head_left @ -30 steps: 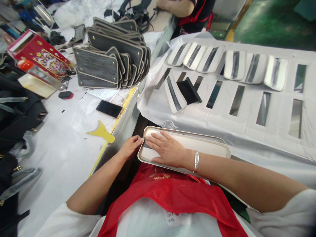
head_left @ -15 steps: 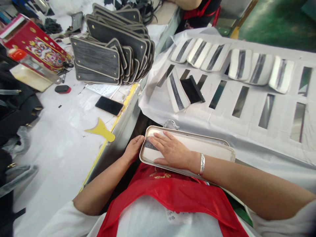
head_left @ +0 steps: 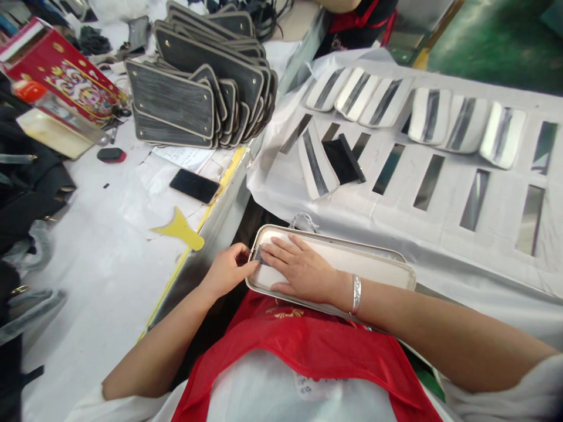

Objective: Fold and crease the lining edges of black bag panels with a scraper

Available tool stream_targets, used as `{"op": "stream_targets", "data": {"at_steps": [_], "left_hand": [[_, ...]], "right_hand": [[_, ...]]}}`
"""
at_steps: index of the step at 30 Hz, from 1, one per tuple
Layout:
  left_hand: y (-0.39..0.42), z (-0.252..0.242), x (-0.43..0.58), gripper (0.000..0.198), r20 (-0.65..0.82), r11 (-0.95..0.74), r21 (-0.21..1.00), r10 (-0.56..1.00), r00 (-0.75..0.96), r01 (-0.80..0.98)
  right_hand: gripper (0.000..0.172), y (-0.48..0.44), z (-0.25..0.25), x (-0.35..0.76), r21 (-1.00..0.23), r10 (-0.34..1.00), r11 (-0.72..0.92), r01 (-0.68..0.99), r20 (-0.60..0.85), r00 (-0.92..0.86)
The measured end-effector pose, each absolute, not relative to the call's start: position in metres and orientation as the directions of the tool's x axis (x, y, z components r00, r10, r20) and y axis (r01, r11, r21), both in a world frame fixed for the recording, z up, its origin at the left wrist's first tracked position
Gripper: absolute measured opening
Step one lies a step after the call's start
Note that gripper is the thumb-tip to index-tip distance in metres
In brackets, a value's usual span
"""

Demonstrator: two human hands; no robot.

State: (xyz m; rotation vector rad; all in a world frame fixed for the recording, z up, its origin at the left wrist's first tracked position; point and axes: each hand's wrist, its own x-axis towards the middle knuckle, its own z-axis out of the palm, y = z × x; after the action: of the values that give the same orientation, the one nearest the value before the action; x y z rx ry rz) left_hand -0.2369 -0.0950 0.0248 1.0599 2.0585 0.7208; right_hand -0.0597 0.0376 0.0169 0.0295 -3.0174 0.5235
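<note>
A long white tray-like panel with a raised rim (head_left: 373, 264) lies across my lap, a dark grey patch at its left end. My right hand (head_left: 301, 264), a silver bangle at the wrist, rests flat on the panel with fingers spread, its fingertips at the grey patch. At the panel's left end is my left hand (head_left: 229, 268), its fingers bent and its thumb against the rim; it pinches the edge there.
Dark panels (head_left: 176, 105) are stacked on the left table, with a phone (head_left: 194, 186), a yellow tool (head_left: 180, 230) and a red box (head_left: 65, 76) around them. White pieces with dark stripes (head_left: 430, 116) lie on the right table's slotted cover. A person is partly visible behind.
My left hand has shifted, with its thumb now over the rim and its fingers more curled. My right hand remains flat on the panel, which has moved very slightly left.
</note>
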Motion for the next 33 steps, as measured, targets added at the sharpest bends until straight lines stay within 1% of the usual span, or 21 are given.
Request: {"op": "stream_targets", "data": {"at_steps": [2, 7, 12, 20, 22, 24, 25, 27, 29, 30, 31, 33], "left_hand": [[-0.093, 0.024, -0.235, 0.022, -0.313, 0.518, 0.710, 0.838, -0.446, 0.476], [-0.090, 0.020, -0.231, 0.028, -0.280, 0.531, 0.705, 0.817, -0.505, 0.469], [-0.087, 0.022, -0.228, 0.029, -0.242, 0.538, 0.697, 0.799, -0.551, 0.473], [-0.082, 0.027, -0.228, 0.026, -0.164, 0.508, 0.595, 0.836, -0.524, 0.624], [-0.083, 0.029, -0.230, 0.026, -0.193, 0.499, 0.615, 0.846, -0.497, 0.610], [-0.086, 0.029, -0.233, 0.028, -0.273, 0.494, 0.716, 0.849, -0.453, 0.494], [-0.088, 0.028, -0.234, 0.031, -0.316, 0.490, 0.786, 0.843, -0.436, 0.378], [-0.091, 0.025, -0.232, 0.036, -0.399, 0.467, 0.883, 0.806, -0.438, 0.055], [-0.094, 0.019, -0.228, 0.037, -0.465, 0.401, 0.885, 0.742, -0.483, -0.236], [-0.094, 0.017, -0.226, 0.035, -0.491, 0.370, 0.870, 0.712, -0.502, -0.325], [-0.094, 0.014, -0.223, 0.034, -0.508, 0.349, 0.858, 0.691, -0.515, -0.377], [-0.093, 0.009, -0.219, 0.032, -0.522, 0.334, 0.847, 0.670, -0.527, -0.414]], "right_hand": [[0.065, 0.038, 0.017, -0.059, -0.325, -0.009, 0.945, -0.036, 0.085, -0.996], [0.066, 0.040, 0.017, -0.057, -0.317, -0.018, 0.947, -0.044, 0.086, -0.996], [0.065, 0.042, 0.017, -0.058, -0.324, -0.010, 0.945, -0.040, 0.094, -0.995], [0.065, 0.042, 0.016, -0.057, -0.310, -0.007, 0.950, -0.043, 0.116, -0.993], [0.065, 0.042, 0.015, -0.057, -0.310, -0.007, 0.950, -0.044, 0.121, -0.993], [0.065, 0.041, 0.015, -0.057, -0.317, -0.008, 0.947, -0.048, 0.126, -0.992], [0.065, 0.041, 0.015, -0.057, -0.322, -0.010, 0.945, -0.051, 0.126, -0.992], [0.065, 0.041, 0.015, -0.057, -0.330, -0.013, 0.942, -0.054, 0.125, -0.992], [0.064, 0.041, 0.015, -0.057, -0.332, -0.014, 0.942, -0.053, 0.121, -0.993], [0.064, 0.041, 0.015, -0.056, -0.331, -0.013, 0.942, -0.052, 0.120, -0.993], [0.064, 0.041, 0.015, -0.056, -0.328, -0.014, 0.943, -0.052, 0.119, -0.993], [0.065, 0.041, 0.015, -0.056, -0.322, -0.017, 0.945, -0.055, 0.119, -0.993]]}}
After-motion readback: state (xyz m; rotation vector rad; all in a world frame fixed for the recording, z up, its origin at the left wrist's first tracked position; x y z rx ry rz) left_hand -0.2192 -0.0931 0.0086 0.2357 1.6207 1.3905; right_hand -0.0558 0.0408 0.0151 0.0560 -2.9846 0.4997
